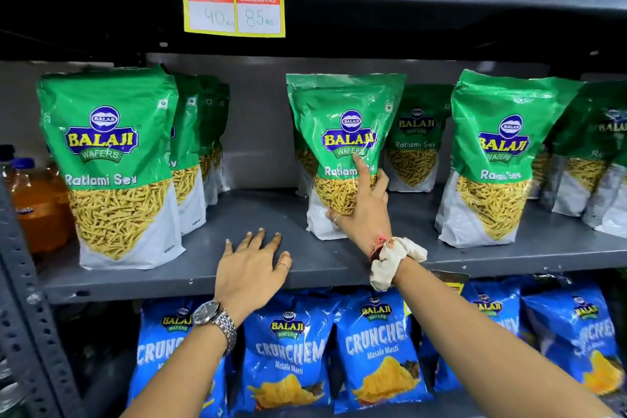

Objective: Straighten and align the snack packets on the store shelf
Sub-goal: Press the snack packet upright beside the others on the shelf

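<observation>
Grey painted metal shelf point(305, 268): taken as landmark. Green-and-white plastic Ratlami Sev packet point(342, 146), mid-shelf, set back from the front edge, is gripped low down by the right hand point(364, 207). Left hand point(252, 268) is laid flat, fingers spread, on the shelf. Step judged: aligning this packet; drawing forward is called for next.

Nine green packets point(346, 146), five blue packets point(288, 353).
</observation>
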Tool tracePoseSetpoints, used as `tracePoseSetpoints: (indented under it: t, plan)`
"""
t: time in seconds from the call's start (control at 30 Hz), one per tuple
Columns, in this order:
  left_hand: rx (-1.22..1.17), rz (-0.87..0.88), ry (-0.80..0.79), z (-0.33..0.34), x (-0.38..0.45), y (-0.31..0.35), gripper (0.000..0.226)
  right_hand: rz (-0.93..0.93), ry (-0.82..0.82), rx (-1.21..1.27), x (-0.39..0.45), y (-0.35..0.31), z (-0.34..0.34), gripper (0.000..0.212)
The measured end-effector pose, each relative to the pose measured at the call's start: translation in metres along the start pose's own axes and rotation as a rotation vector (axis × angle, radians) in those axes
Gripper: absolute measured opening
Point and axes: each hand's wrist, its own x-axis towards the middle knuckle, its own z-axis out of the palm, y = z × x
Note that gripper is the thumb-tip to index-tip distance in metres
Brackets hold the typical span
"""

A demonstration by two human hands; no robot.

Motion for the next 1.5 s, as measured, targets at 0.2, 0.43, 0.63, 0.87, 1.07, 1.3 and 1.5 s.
tracePoseSetpoints:
  t: [0.2, 0.43, 0.63, 0.87, 1.07, 1.3, 1.5]
  plan:
    - [0.003, 0.000, 0.014, -0.002, -0.002, 0.001, 0.074, -0.005, 0.054, -0.041, -0.031, -0.009, -0.019, 0.106]
    - [-0.009, -0.003, -0.002, -0.001, -0.001, 0.000, 0.063, 0.003, 0.071, -0.075, -0.053, -0.020, -0.035, 0.107]
    - [-0.021, -0.002, -0.024, -0.002, -0.001, 0.001, 0.054, -0.008, 0.073, -0.089, -0.067, -0.026, -0.043, 0.106]
    - [-0.024, -0.001, -0.019, -0.004, -0.002, 0.002, 0.054, -0.008, 0.084, -0.107, -0.072, -0.030, -0.045, 0.107]
    - [-0.009, -0.012, 0.002, -0.002, -0.003, 0.003, 0.061, -0.035, -0.042, -0.064, -0.071, -0.025, -0.046, 0.125]
    - [0.003, -0.018, 0.042, 0.001, -0.003, 0.003, 0.088, -0.058, -0.064, -0.028, -0.067, -0.018, -0.042, 0.129]
    - [0.001, -0.015, 0.058, 0.001, -0.003, 0.004, 0.088, -0.042, -0.036, -0.098, -0.062, -0.019, -0.032, 0.125]
